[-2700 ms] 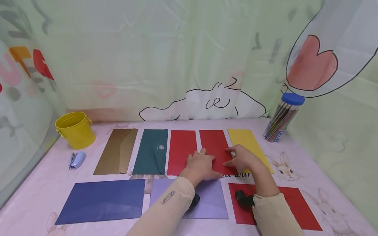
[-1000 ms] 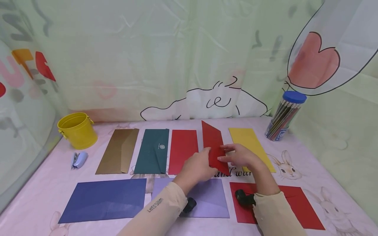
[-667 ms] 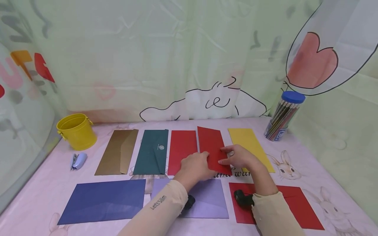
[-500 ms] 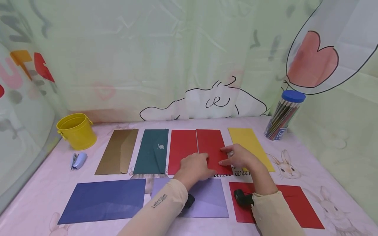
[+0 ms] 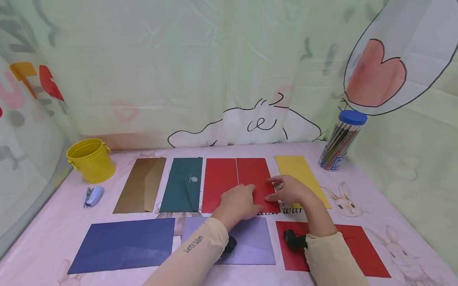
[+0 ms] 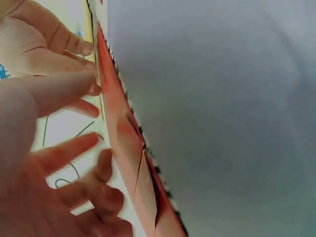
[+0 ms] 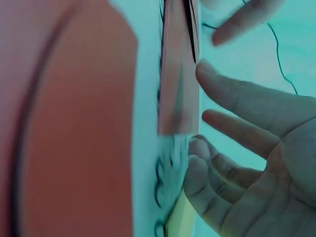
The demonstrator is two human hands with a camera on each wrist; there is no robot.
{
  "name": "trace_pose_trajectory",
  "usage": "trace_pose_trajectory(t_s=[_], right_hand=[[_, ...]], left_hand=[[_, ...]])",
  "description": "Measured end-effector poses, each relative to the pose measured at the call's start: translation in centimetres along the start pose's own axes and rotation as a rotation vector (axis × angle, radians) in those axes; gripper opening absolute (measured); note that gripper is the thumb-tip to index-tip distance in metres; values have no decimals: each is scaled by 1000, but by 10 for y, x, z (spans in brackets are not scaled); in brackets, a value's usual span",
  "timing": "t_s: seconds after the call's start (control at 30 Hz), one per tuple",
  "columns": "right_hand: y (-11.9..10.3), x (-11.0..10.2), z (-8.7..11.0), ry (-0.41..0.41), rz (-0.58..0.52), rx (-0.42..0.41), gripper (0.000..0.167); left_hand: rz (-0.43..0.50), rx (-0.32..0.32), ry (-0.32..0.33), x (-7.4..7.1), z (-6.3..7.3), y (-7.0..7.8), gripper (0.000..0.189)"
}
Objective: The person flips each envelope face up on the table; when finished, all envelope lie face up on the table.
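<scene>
Two red envelopes lie flat side by side in the middle of the back row. The left red envelope [image 5: 219, 178] and the right red envelope [image 5: 253, 171] are parted only by a thin pale line. My left hand [image 5: 236, 203] is over their near ends, fingertips on the right one, none pinching it. At that envelope's right edge my right hand [image 5: 291, 190] touches with thumb and fingers spread apart. In the left wrist view the red paper [image 6: 123, 113] appears edge-on beside the fingers; the right wrist view shows the right thumb [image 7: 212, 74] near the red edge.
Brown [image 5: 136, 184] and green [image 5: 182, 178] envelopes lie to the left, a yellow one [image 5: 298, 167] right. Blue [image 5: 121, 246], lilac [image 5: 257, 242] and red [image 5: 361, 250] envelopes form the front row. A yellow bucket [image 5: 96, 167], stapler [image 5: 94, 196] and pencil jar [image 5: 338, 147] stand around.
The right red envelope, tilted up on its edge a second ago, has come down flat and lies farther left, close against the other red one. Both hands have stayed nearly in place since.
</scene>
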State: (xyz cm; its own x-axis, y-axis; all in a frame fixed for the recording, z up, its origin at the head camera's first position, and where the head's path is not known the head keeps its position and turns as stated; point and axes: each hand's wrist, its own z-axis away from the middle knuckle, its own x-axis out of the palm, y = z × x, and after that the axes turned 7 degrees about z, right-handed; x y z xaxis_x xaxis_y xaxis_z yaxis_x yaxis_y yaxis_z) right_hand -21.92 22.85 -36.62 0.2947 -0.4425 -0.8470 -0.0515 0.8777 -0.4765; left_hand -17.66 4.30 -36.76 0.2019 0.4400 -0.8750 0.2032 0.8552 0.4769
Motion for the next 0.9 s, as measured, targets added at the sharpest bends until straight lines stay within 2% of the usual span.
trace_pose_trajectory(t_s=[0.2,0.37,0.5,0.63,0.77,0.9], right_hand=[[18,-18,8,15,-18,30,70],[34,-29,11,60,-6,81,69],[45,-33,13,96,16,131,68],[56,-37,16,105,14,281,69],[62,-38,16,127,15,403,74],[62,-38,15,125,31,443,75]], left_hand=[[131,71,-8,13,-13,11,68],[178,82,-26,27,-23,26,64],[144,94,-36,38,-29,41,62],[57,125,-61,45,-33,56,65],[-30,117,-96,44,-31,66,68],[-79,90,-106,42,-29,70,63]])
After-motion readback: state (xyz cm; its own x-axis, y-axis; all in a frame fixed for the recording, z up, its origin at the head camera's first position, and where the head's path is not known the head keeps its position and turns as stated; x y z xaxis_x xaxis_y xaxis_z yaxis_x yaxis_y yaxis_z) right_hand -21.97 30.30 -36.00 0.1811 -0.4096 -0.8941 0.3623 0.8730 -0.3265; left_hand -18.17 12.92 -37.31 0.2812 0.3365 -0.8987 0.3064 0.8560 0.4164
